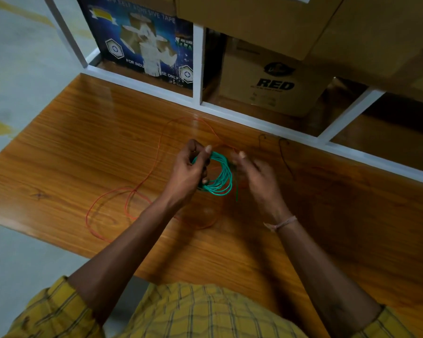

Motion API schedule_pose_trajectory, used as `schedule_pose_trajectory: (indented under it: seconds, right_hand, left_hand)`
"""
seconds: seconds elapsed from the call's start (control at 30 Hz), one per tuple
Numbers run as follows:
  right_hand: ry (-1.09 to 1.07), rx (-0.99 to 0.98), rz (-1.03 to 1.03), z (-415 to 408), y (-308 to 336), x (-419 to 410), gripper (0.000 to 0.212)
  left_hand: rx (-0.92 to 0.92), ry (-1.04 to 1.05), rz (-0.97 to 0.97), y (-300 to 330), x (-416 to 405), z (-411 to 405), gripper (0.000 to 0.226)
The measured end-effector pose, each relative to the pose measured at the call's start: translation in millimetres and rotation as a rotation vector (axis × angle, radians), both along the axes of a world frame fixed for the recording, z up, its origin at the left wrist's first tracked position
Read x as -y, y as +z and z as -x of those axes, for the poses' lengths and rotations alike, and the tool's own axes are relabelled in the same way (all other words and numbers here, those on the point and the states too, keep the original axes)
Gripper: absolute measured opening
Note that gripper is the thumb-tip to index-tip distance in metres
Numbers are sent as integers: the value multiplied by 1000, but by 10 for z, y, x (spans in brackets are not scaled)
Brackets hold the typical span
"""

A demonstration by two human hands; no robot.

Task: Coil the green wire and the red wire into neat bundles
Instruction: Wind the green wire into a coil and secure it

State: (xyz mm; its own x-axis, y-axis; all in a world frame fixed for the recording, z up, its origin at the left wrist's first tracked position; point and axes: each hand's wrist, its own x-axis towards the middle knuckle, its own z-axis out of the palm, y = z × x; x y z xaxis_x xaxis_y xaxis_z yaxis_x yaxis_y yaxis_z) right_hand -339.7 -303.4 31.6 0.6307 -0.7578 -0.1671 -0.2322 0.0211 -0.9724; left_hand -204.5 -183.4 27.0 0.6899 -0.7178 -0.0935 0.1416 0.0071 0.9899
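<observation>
Far left of frame: pale floor (17,69) with faded yellow marks, and the left edge of the wooden counter (83,142). The red wire (156,152) lies loose and uncoiled on the counter, left of centre, big open loops at lower left, one strand arcing up toward the top centre and coming back down behind the hands. Upper left centre: a dark blue tape box (144,45) stands in a white-framed shelf (197,62) behind the counter. Centre: the left hand (188,172) is closed on the left side of the green wire (220,176), thumb and fingers pinching the bundle. The green wire is already wound into a round multi-turn coil, held just above the counter between both hands, one loose end hanging down at its right side. The right hand (254,174) sits just right of the coil, fingers half curled and blurred; cannot tell if it grips a strand or is merely beside it. A thread band (280,224) circles the right wrist. Right of centre, upper: a brown carton (274,79) printed "RED" in the next shelf bay, more cartons stacked above. A thin dark wire (285,154) lies on the counter right of the hands. Bottom: yellow checked shirt (205,313), sleeves rolled.
</observation>
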Motion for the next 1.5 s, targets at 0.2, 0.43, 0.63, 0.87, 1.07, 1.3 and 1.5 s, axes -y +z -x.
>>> schedule_pose_trajectory:
  seconds: [0.2,0.43,0.63,0.87,1.07,1.3,1.5]
  right_hand:
    - [-246,-302,225,-147,-208,939,14]
    - [-181,-743,428,-467,-603,1318,22]
    - [-121,-797,339,-455,-779,1365,25]
    - [-12,-319,237,-376,-196,1038,4]
    - [151,-111,276,-132,549,555,9]
    - [472,-54,365,196,1150,194,10]
    - [408,-136,582,170,952,-149,21]
  left_hand:
    - [-22,-35,13,-55,28,-111,25]
    - [-15,-26,11,-52,68,-168,23]
    - [-5,-14,5,0,77,-176,21]
    - [2,-16,-43,33,112,-151,22]
    - [27,-20,-88,125,64,-90,23]
    - [77,-36,-122,222,-19,-11,23]
    - [165,-32,-163,258,-86,61,24]
